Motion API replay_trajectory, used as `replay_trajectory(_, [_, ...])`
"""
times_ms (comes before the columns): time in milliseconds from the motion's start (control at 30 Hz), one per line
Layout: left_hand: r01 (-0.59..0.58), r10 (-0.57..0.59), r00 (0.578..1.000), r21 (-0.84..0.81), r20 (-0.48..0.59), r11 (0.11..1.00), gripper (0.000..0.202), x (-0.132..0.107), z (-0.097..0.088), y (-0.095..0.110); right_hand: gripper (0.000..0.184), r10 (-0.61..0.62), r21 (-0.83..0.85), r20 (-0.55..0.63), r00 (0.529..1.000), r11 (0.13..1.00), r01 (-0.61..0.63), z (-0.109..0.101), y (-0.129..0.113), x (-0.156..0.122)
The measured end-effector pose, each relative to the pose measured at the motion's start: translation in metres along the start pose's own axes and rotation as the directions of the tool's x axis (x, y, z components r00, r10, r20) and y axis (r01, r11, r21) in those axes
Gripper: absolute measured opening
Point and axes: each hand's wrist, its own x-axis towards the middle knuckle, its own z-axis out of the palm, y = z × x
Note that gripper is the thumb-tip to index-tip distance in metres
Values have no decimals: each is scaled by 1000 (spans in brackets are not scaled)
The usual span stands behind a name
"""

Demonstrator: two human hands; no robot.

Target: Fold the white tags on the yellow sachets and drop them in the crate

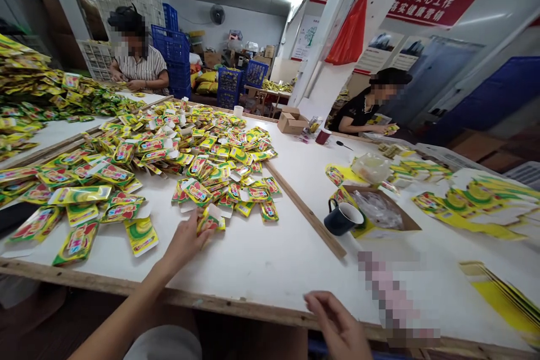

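Observation:
My left hand (185,244) reaches to the near side of the pile and closes its fingers around a small yellow-and-green printed carton (213,218), whose white flap shows. Around it lies a heap of similar flat cartons (198,185), many with open white end flaps. A few lie apart in front of the heap, among them one carton (142,235) close to my left forearm. My right hand (335,323) is over the table's front edge, its fingers loosely bent and apart, with nothing visible in them.
A wooden strip (310,211) crosses the white table (261,270). Right of it stand a dark mug (342,218), an open box with plastic bags (382,214) and flat yellow cardboard (476,202). Two other people (141,70) (369,107) work across the table.

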Motion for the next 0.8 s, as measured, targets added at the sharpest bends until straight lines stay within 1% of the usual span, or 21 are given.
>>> replay_trajectory(33, [9, -4, 999, -136, 37, 991, 43, -10, 3, 8, 30, -19, 77, 7, 1000, 997, 18, 22, -4, 3])
replay_trajectory(67, [18, 0, 998, -288, 65, 958, 45, -20, 7, 16, 29, -38, 155, 11, 999, 987, 36, 43, -8, 6])
replay_trajectory(133, [52, 14, 993, -537, 117, 842, 50, -40, 16, 30, 28, -88, 281, 12, 996, 956, 81, 81, -16, 13])
replay_trajectory(200, [84, 36, 986, -671, 163, 736, 52, -55, 26, 39, 28, -149, 365, 22, 989, 922, 131, 108, -22, 21])
replay_trajectory(267, [98, 64, 979, -729, 191, 677, 51, -63, 35, 42, 29, -197, 424, 38, 980, 891, 163, 125, -25, 27])
replay_trajectory(300, [98, 81, 976, -741, 202, 665, 49, -66, 38, 41, 30, -210, 444, 50, 976, 880, 166, 130, -25, 29])
replay_trajectory(367, [98, 114, 966, -738, 231, 667, 42, -68, 42, 39, 30, -218, 453, 73, 973, 876, 162, 134, -24, 31])
replay_trajectory(467, [98, 138, 954, -713, 265, 694, 33, -67, 43, 35, 27, -224, 417, 117, 968, 895, 157, 132, -20, 33])
replay_trajectory(600, [108, 153, 943, -705, 297, 701, 37, -64, 40, 34, 22, -239, 368, 153, 959, 914, 169, 130, -21, 40])
replay_trajectory(733, [121, 152, 937, -702, 313, 701, 42, -62, 37, 31, 22, -291, 286, 137, 947, 927, 244, 132, -28, 48])
replay_trajectory(800, [128, 154, 935, -709, 319, 693, 43, -60, 36, 29, 23, -308, 277, 136, 942, 924, 262, 134, -30, 50])
